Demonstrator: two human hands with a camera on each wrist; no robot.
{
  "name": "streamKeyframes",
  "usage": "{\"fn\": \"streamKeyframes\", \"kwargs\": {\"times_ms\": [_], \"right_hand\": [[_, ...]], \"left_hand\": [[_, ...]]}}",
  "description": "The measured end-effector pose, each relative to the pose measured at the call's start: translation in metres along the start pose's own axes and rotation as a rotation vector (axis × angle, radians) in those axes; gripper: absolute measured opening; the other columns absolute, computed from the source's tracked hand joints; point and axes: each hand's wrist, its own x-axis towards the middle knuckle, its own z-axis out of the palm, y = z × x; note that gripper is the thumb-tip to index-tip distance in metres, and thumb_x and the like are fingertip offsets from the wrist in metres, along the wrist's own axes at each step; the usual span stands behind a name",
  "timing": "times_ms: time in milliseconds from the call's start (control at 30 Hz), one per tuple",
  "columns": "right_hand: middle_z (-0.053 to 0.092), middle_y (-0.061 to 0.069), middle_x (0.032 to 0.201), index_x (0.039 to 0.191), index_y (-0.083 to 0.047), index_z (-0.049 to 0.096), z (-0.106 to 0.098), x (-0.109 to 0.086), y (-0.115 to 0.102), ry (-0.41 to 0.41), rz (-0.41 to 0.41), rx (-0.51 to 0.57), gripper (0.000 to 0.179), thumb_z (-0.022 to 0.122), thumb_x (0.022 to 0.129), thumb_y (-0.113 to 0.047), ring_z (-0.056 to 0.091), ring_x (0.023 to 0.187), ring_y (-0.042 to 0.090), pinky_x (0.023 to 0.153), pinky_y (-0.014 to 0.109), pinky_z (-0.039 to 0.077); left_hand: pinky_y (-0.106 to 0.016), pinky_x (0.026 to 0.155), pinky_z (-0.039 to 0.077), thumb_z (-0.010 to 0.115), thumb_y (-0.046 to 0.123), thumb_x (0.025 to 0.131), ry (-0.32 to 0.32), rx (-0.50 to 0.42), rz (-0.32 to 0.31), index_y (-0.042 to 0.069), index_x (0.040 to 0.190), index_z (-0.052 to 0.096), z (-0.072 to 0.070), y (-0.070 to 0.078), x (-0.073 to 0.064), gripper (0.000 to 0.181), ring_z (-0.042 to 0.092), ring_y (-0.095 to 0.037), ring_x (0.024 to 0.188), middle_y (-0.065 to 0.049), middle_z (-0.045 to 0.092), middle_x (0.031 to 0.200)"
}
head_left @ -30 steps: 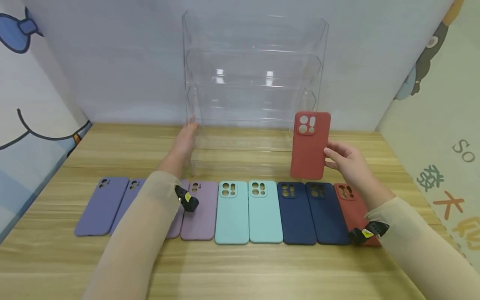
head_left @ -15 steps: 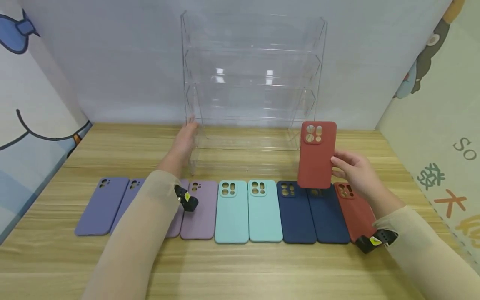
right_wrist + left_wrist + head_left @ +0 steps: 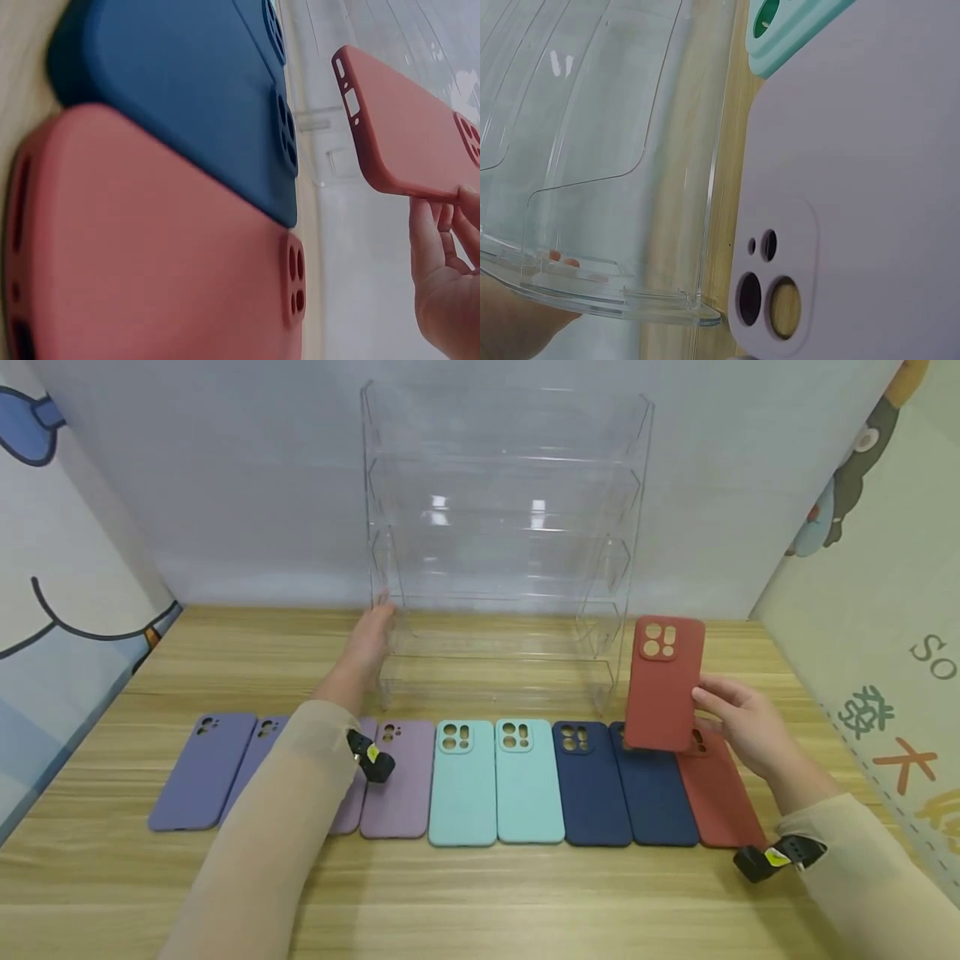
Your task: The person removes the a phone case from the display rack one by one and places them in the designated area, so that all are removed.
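Observation:
My right hand (image 3: 753, 727) pinches a red phone case (image 3: 664, 685) by its right edge, camera cutouts at the top. The case is held up above the table, overlapping the tops of a dark blue case (image 3: 660, 802) and another red case (image 3: 723, 802) in the head view. My left hand (image 3: 367, 639) grips the left side of a clear acrylic display stand (image 3: 502, 668); its fingertips (image 3: 570, 262) show through the plastic in the left wrist view. A light purple case (image 3: 397, 785) lies near my left wrist.
The row of flat cases also has two mint cases (image 3: 462, 785), a second dark blue case (image 3: 592, 793) and violet cases (image 3: 202, 777) at the left, partly hidden by my left sleeve. The tiered stand backs onto a pale wall (image 3: 262, 485).
My right hand has carried the red case to the right and down, away from the stand's right side. The left hand stays at the stand.

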Motion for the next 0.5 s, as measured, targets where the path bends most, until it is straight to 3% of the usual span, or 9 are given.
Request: {"fn": "streamKeyframes", "kwargs": {"times_ms": [167,500], "right_hand": [[0.058,-0.014,0.110,0.117,-0.016,0.055,-0.015,-0.005,0.008,-0.011,-0.012,0.044,0.021,0.052,0.096,-0.017,0.057,0.097,-0.002,0.078,0.017,0.051],[0.058,-0.016,0.108,0.110,-0.026,0.057,-0.050,-0.015,0.027,-0.060,0.031,0.005,0.019,0.049,0.098,-0.014,0.057,0.096,-0.002,0.076,0.018,0.052]], "left_hand": [[-0.048,0.111,0.018,0.033,0.035,0.098,-0.003,0.004,-0.003,0.009,0.150,0.009,-0.002,0.000,-0.001,0.063,0.015,-0.029,0.139,-0.016,0.017,0.152],[-0.048,0.111,0.018,0.031,0.037,0.099,-0.018,0.016,-0.005,0.018,0.151,0.008,0.000,-0.001,-0.002,0.059,0.014,-0.028,0.139,-0.011,0.014,0.154]]}}
